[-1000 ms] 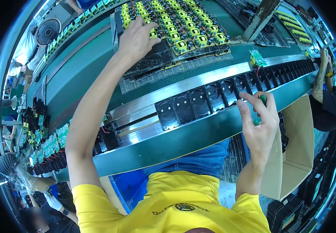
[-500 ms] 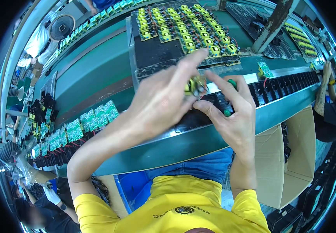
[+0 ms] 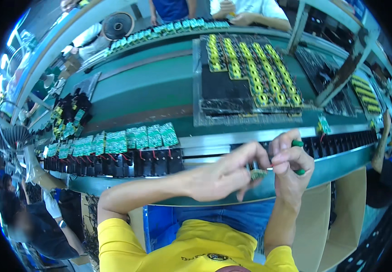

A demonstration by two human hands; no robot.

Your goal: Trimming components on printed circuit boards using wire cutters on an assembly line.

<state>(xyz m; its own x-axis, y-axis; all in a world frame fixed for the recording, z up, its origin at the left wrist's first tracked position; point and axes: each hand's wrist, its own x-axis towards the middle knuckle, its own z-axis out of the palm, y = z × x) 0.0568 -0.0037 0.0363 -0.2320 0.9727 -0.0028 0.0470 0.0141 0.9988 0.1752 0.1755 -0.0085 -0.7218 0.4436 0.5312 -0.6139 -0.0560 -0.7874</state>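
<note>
Grip status: left hand (image 3: 218, 176) pinches 1 small circuit board (image 3: 258, 174); right hand (image 3: 292, 164) closes around a green-handled tool (image 3: 297, 143), fingertips near a red wire (image 3: 269, 168). Compared with 0.5 s ago, the board has shifted toward the body, over the bench's (image 3: 146, 93) front strip; handling appears centred on the wire. Beyond: yellow-topped boards (image 3: 275, 75), black housings (image 3: 341, 144). Room: 1 fan (image 3: 118, 26), 1 blue-shirted co-worker (image 3: 171, 11).

Left hand (image 3: 218, 179) is beside right hand (image 3: 293, 170), fingers (image 3: 255, 152) bent

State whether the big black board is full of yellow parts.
Partly full: yellow parts stand in rows on the black board, but its near left area is bare.
</note>
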